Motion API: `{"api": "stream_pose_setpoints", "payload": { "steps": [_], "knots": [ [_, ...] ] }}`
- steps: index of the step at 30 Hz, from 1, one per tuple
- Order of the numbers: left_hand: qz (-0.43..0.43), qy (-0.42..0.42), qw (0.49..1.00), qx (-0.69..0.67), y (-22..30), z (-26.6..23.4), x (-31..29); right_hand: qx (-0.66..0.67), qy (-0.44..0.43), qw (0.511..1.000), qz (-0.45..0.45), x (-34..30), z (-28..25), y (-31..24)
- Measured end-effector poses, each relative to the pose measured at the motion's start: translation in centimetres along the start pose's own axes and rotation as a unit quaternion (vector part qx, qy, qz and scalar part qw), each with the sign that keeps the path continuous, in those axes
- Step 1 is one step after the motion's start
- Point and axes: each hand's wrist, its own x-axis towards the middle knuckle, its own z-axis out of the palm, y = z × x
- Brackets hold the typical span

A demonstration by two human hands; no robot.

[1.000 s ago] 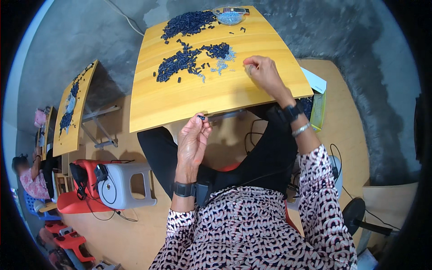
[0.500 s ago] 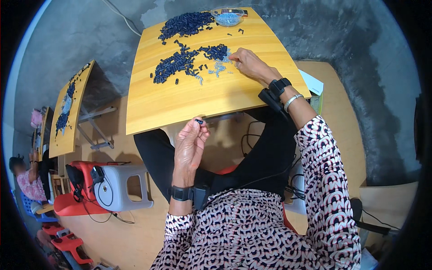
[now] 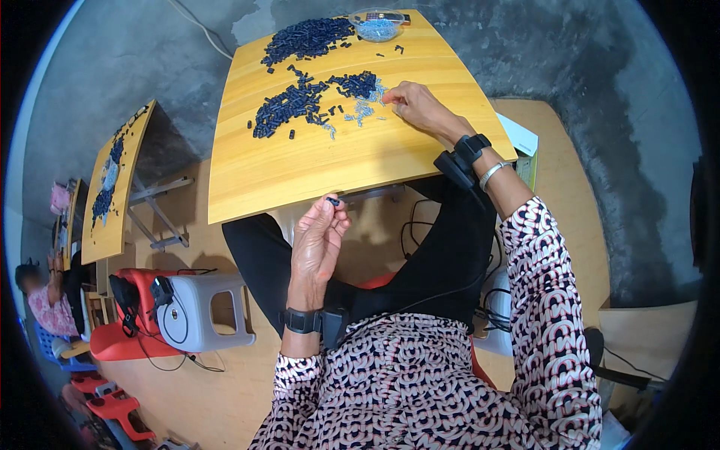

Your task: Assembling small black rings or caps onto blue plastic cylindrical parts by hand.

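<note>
My left hand [image 3: 321, 238] is raised just off the table's front edge, thumb and fingers pinching a small black plastic piece [image 3: 333, 202]. Over on the table, the fingertips of my right hand [image 3: 420, 107] are pinched together at the edge of a scatter of small silvery pieces [image 3: 363, 111]. Whatever those fingertips hold, if anything, is too small to make out. Left of the silvery bits lies a heap of black pieces [image 3: 285, 110], with a smaller black heap [image 3: 355, 84] touching them.
A large black heap [image 3: 309, 39] and a clear bowl of pale blue-grey pieces [image 3: 377, 30] stand at the back of the yellow table [image 3: 300, 172]. To the left are a white stool [image 3: 196, 315], a red chair [image 3: 120, 341] and another table [image 3: 112, 232], with a person [image 3: 52, 300] seated beyond.
My right wrist has shifted very slightly to the right while its fingertips stay by the silvery pieces. My left hand keeps its pinch on the black piece.
</note>
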Motion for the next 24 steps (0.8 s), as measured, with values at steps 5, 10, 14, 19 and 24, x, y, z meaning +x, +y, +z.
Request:
{"api": "stream_pose_setpoints", "payload": {
  "steps": [5,10,14,19,24],
  "knots": [
    [-0.003,-0.001,1.0,0.002,0.1,-0.1,-0.1,-0.001,-0.021,1.0,-0.006,-0.1,0.2,0.5],
    [-0.005,0.004,1.0,0.0,0.1,-0.2,0.0,0.014,0.0,1.0,0.026,-0.6,-0.2,0.8],
    [-0.008,0.006,1.0,-0.003,0.1,-0.1,0.0,0.015,0.0,1.0,0.025,-0.6,-0.4,0.4],
    [-0.008,0.002,1.0,-0.004,0.0,-0.2,0.0,0.005,-0.007,1.0,0.022,-0.1,-0.4,0.0],
    [-0.009,0.003,1.0,-0.002,0.0,-0.2,-0.1,-0.001,-0.008,1.0,-0.02,0.3,-0.2,0.2]
  ]
}}
